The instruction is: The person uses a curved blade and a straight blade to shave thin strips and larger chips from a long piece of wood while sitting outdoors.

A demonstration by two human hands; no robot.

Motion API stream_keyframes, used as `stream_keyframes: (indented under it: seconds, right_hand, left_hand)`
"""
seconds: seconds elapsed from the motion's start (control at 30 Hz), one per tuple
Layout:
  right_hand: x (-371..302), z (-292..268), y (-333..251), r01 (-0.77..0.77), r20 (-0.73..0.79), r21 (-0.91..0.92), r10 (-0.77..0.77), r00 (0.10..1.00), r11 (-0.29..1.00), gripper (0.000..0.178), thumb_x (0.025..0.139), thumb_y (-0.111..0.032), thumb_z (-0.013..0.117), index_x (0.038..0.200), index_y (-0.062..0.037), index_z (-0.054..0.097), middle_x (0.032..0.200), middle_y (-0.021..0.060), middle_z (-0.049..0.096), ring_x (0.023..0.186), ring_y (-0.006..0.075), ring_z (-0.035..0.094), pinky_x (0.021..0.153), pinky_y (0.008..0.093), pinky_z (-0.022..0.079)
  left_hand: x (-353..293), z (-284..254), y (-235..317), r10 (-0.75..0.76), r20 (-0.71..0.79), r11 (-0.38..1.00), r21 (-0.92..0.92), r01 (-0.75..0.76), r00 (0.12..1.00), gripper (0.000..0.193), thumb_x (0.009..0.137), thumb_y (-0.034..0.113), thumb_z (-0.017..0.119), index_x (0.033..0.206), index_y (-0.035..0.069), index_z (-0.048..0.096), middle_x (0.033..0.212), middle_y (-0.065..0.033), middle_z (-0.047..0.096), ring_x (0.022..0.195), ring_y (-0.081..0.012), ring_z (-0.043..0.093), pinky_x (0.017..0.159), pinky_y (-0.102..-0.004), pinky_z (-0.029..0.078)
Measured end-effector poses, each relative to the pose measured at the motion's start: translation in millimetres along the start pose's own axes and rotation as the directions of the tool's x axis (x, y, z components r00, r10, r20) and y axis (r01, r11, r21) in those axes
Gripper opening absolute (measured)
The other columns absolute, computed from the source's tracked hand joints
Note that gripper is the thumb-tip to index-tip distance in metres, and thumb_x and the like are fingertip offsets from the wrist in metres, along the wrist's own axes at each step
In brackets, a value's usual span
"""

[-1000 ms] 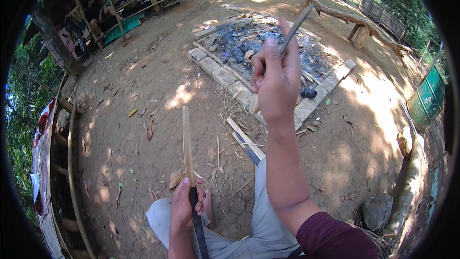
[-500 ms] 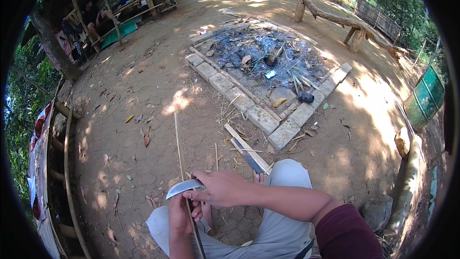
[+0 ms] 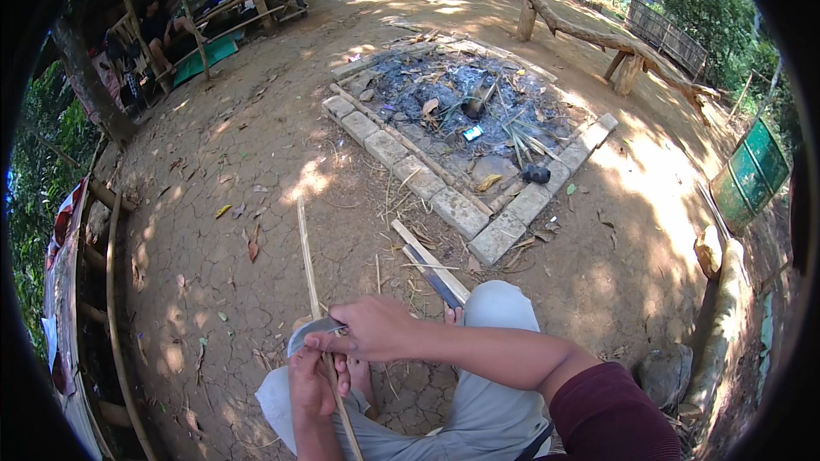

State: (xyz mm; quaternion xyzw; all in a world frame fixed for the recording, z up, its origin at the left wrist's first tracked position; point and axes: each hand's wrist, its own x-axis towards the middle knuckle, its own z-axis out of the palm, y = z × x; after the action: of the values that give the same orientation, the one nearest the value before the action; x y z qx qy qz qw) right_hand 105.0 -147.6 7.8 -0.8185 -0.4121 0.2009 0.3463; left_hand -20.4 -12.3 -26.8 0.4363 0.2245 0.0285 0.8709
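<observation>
A long, thin strip of pale split bamboo [image 3: 308, 260] runs from between my knees out over the ground ahead. Its lower part passes through my left hand [image 3: 314, 386], whose fingers curl around it. My right hand [image 3: 376, 329] grips a knife, its handle hidden in my fist. The curved steel blade of the knife [image 3: 300, 337] lies across the strip, just above my left fingers. My right thumb is stretched along near the blade and the strip, close against my left hand.
Split bamboo pieces [image 3: 431, 265], one dark-faced, lie before my right knee [image 3: 502, 312]. Beyond is an ash-filled fire pit edged with bricks [image 3: 457, 212], a black object [image 3: 535, 173] on its rim. A log bench [image 3: 589, 32], a green drum [image 3: 752, 172] and a seated person [image 3: 158, 30] are farther off.
The strip's lower part has turned from its dark side to its pale side. The knife blade has tilted and shows less of its flat face. Both hands stay close together.
</observation>
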Motion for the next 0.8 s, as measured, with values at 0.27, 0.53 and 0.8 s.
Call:
stream_keyframes:
  seconds: [0.27, 0.53, 0.8]
  right_hand:
    - [4.7, 12.4, 8.1, 0.132, -0.122, -0.010, -0.132, 0.984, 0.991, 0.085, 0.082, -0.084, 0.045, 0.067, -0.0011, 0.058, 0.065, 0.0211, 0.060, 0.066, 0.0407, 0.064, 0.058, 0.0482, 0.049]
    - [7.2, 9.4, 9.2, 0.139, -0.158, -0.172, -0.167, 0.973, 0.975, 0.071, 0.083, -0.075, 0.054, 0.072, -0.0048, 0.059, 0.064, 0.0156, 0.063, 0.062, 0.0387, 0.065, 0.055, 0.0466, 0.049]
    - [17.4, 3.9, 8.6, 0.164, -0.174, -0.288, -0.220, 0.960, 0.943, 0.073, 0.078, -0.078, 0.055, 0.070, -0.0059, 0.059, 0.063, 0.0134, 0.064, 0.062, 0.0356, 0.066, 0.054, 0.0429, 0.050]
  left_hand:
    - [-8.1, 1.5, -0.1, 0.012, 0.030, 0.997, -0.077, -0.010, 0.999, 0.028, 0.103, 0.032, 0.046, 0.096, 0.006, 0.054, 0.068, -0.0065, 0.053, 0.039, -0.0153, 0.049, 0.031, -0.0255, 0.037]
    - [-5.3, 8.8, 6.2, -0.115, 0.003, 0.993, -0.037, 0.116, 0.993, 0.033, 0.106, 0.034, 0.037, 0.094, 0.008, 0.052, 0.066, -0.0017, 0.045, 0.040, -0.0108, 0.043, 0.033, -0.0236, 0.033]
    - [-6.7, 11.8, -1.5, -0.084, -0.017, 0.994, 0.067, 0.085, 0.996, 0.030, 0.107, 0.030, 0.038, 0.092, 0.008, 0.049, 0.062, 0.0008, 0.041, 0.038, -0.0077, 0.037, 0.034, -0.0223, 0.029]
